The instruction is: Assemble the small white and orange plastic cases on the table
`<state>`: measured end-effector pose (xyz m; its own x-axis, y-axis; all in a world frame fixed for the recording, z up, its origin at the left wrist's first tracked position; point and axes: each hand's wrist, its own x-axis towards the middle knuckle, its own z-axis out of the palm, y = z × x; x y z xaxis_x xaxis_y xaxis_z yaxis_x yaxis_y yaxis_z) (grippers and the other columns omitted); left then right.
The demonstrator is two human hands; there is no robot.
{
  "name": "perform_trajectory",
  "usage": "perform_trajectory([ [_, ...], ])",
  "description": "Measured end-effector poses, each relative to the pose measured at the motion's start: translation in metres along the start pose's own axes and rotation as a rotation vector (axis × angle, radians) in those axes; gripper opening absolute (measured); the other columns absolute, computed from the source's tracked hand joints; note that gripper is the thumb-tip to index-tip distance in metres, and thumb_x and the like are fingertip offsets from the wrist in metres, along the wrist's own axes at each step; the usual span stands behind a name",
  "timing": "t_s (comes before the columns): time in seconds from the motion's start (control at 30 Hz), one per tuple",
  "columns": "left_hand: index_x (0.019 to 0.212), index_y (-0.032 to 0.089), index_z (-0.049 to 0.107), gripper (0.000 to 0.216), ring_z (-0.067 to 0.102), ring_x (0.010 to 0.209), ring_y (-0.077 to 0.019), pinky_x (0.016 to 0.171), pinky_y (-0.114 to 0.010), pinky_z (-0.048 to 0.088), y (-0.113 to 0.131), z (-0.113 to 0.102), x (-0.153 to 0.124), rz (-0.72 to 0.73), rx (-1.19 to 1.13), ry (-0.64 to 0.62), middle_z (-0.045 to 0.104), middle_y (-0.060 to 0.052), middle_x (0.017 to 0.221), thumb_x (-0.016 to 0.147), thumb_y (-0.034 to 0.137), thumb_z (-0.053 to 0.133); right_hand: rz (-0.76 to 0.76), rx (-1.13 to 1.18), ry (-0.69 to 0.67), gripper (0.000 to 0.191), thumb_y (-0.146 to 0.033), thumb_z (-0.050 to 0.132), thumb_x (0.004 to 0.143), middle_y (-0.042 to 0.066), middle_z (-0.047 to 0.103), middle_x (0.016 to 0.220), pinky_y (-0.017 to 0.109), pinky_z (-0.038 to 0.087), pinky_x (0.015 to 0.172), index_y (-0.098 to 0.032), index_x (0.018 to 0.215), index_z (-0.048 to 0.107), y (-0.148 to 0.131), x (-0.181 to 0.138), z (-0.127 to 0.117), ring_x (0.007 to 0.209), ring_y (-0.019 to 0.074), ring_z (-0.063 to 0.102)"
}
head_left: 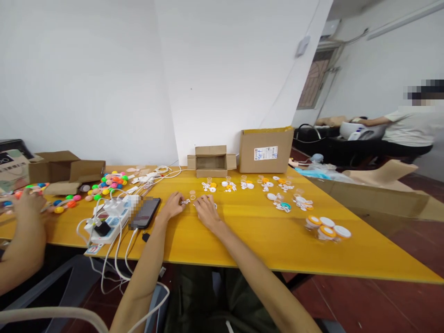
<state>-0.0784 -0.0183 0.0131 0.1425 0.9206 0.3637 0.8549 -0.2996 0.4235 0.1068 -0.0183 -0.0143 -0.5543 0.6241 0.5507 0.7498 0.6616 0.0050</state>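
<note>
Jars with orange and white lids stand grouped near the front edge of the table, to the right. At left lie a power strip and, just beside it, a phone. The left hand has its fingertips at a few dice; whether it pinches one, I cannot tell. The right hand bends its fingers down toward the table, its grip hidden from view. Between the hands, slightly beyond, stands a clear cup. Farther back, small piles of white and orange pieces lie before an open box and a larger carton.
</note>
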Motion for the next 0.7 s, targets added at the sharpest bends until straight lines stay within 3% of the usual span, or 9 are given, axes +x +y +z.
perform_trajectory([
  [0.3, 0.075, 0.023, 0.057, 0.004, 0.061, 0.068, -0.0178, 0.068, -0.029, 0.047, 0.010, -0.006, -0.001, -0.061, -0.081, -0.009, 0.061, 0.002, 0.067, 0.078, 0.022, 0.059, 0.065, 0.079, 0.062, 0.027, -0.007, 0.046, 0.094, 0.008, 0.068, 0.093, 0.034, 0.046, 0.083, -0.022, 0.097, 0.068, 0.000, -0.006, -0.010, 0.090, 0.0226, 0.061],
  [0.53, 0.091, 0.022, 0.062, 0.011, 0.061, 0.064, -0.0152, 0.065, -0.025, 0.046, 0.025, -0.004, -0.003, 0.013, -0.112, 0.023, 0.065, 0.003, 0.070, 0.081, 0.024, 0.057, 0.128, 0.383, 0.334, 0.027, -0.013, 0.041, 0.097, 0.007, 0.066, 0.095, 0.030, 0.050, 0.079, -0.023, 0.094, 0.065, 0.011, -0.014, -0.009, 0.086, 0.0204, 0.063],
  [0.7, 0.100, 0.023, 0.064, 0.018, 0.063, 0.067, -0.0157, 0.069, -0.026, 0.048, 0.038, 0.005, -0.006, 0.121, -0.066, 0.034, 0.070, 0.001, 0.082, 0.084, 0.024, 0.055, 0.172, 0.487, 0.441, 0.023, -0.015, 0.043, 0.095, 0.006, 0.065, 0.095, 0.031, 0.052, 0.081, -0.024, 0.093, 0.065, 0.043, -0.024, -0.013, 0.088, 0.0212, 0.063],
])
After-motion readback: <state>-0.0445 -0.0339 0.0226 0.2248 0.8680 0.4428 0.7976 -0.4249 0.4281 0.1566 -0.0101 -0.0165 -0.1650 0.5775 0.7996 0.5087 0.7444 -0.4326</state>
